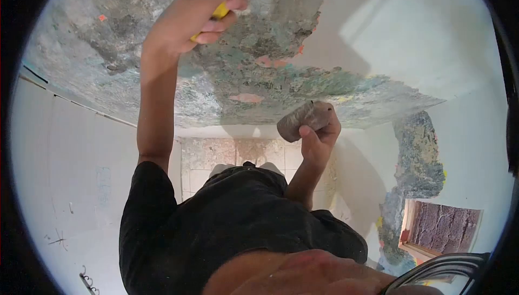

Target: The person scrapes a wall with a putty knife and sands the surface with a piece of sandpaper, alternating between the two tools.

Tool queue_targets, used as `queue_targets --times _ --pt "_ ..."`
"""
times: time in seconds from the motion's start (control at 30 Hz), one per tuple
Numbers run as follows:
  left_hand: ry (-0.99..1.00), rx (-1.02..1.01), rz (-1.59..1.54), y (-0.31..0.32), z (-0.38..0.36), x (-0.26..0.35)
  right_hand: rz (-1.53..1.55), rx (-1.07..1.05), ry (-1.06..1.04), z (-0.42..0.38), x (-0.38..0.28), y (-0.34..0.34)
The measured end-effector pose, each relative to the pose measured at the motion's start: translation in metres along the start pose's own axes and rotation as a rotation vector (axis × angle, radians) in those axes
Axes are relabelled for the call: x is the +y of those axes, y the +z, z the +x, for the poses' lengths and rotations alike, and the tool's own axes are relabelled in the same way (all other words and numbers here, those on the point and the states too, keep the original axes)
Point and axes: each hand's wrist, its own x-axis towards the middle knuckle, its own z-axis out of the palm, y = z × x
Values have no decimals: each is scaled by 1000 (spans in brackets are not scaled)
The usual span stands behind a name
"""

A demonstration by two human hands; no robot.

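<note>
My left hand (197,14) is raised against the wall at the top, fingers closed around a tool with a yellow handle (221,10). Its working end is hidden by my fingers and the frame's upper edge. Around it, the wall (248,46) shows rough grey-green bare patches with bits of orange and old paint. Lower and to the right, my right hand (321,138) grips a dusty grey-brown, roughly cylindrical block (303,121) in front of my chest; I cannot tell what kind of thing it is.
White painted wall (400,30) borders the bare patch at right. A second stripped patch (419,154) runs down to a small framed opening (443,227). Debris lies on the tiled floor (208,157) at the wall's foot. Dark cables (448,270) are at lower right.
</note>
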Motion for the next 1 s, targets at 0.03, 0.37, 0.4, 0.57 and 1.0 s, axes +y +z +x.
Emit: queue_targets --times 0.03,0.37,0.4,0.57,1.0 --pt "-2 19 12 0 -2 -2 -1 0 10 -2 -2 -3" --pt "106 111 100 4 -4 -16 20 5 83 6 5 3" --pt "123 84 103 -1 -5 -20 28 -14 77 9 4 5" --pt "78 72 50 3 2 -21 17 -69 92 10 8 3" --pt "145 117 20 13 -10 -36 49 -41 44 6 1 0"
